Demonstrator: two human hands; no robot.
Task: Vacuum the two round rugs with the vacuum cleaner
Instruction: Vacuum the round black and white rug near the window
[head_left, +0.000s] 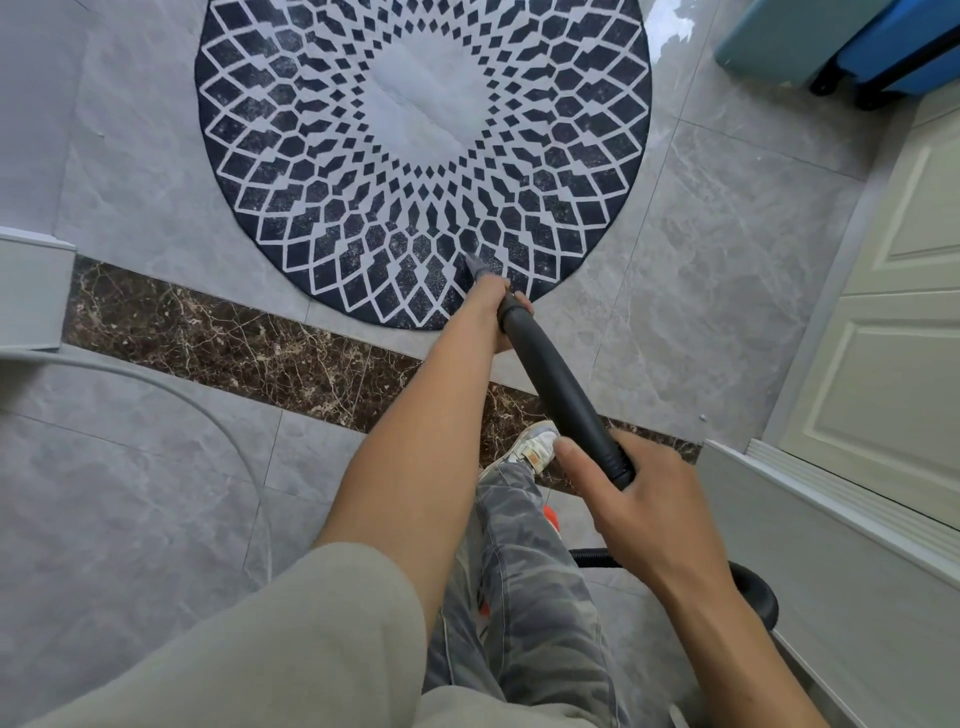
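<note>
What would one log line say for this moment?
left hand grips tube front | right hand grips tube rear | nozzle on rug near edge

The round rug shows dark navy diamonds on pale grey. The vacuum tube is black. The floor is grey marbled tile with a brown veined strip.

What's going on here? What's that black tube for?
A person is vacuuming a round dark rug with a white diamond pattern on the grey tiled floor. Both hands hold the black vacuum cleaner tube: the left hand grips it low down, by the grey nozzle, and the right hand grips its upper end. The nozzle is at the rug's near edge. Only one rug shows.
</note>
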